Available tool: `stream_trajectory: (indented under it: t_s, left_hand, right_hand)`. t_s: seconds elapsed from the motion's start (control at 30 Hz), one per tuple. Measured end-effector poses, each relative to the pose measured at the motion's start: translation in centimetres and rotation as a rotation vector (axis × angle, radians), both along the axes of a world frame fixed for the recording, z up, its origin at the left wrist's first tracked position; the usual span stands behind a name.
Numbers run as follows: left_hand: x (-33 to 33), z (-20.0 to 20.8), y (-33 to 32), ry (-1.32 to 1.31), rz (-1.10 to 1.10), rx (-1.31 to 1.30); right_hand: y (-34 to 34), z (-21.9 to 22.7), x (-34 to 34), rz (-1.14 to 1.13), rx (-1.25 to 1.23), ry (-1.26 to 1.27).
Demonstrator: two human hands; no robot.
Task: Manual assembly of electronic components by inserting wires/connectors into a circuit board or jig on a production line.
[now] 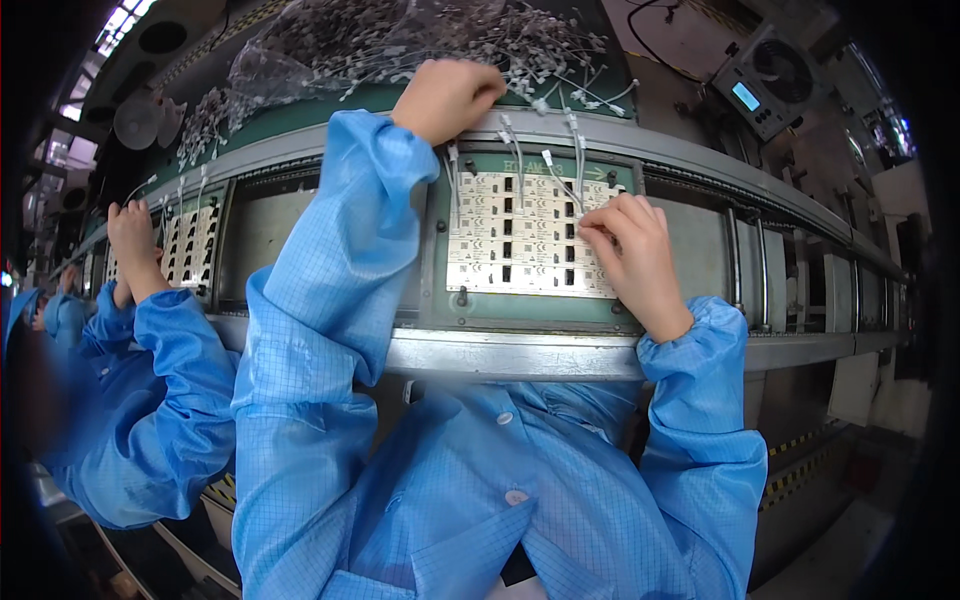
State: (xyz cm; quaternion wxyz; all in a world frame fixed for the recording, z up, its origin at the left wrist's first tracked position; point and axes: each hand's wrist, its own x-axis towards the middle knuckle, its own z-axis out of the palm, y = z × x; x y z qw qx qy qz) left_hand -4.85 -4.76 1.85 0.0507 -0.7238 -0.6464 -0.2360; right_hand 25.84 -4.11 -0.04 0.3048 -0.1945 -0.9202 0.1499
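guiding remotely, i can't tell what my left grip point(450, 98), curled by heaped leads point(540, 45), holds. few wires point(578, 150) reach the board panel point(537, 235) between rails point(520, 357); lower sockets point(507, 273) look bare beside my right grip point(632, 255), its hold unclear.

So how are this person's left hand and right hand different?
The left hand is up by the wire pile; the right hand is lower, at the white boards. The left hand curls toward the right, while the right hand points up and left. Both are bare, below blue sleeves.
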Motion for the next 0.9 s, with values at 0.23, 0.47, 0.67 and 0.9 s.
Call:
stream_trajectory:
  t_s: [0.23, 0.47, 0.67, 0.9]
  left_hand:
    - [-0.1, 3.1, -1.4, -1.230, 0.121, 0.125]
    - [2.2, 5.8, -6.3, -1.204, 0.122, 0.120]
    - [4.9, 4.3, -11.8, -0.768, 0.088, 0.297]
    - [9.1, 1.0, -18.8, -0.086, 0.257, 0.185]
  right_hand:
    - [-0.7, 0.0, 0.2, -0.083, -0.151, -0.057]
    - [-1.1, 0.3, -0.1, -0.115, -0.106, -0.102]
    - [-1.6, 1.5, 0.0, -0.059, 0.095, -0.155]
    - [0.9, 4.3, 0.1, 0.151, -0.075, -0.373]
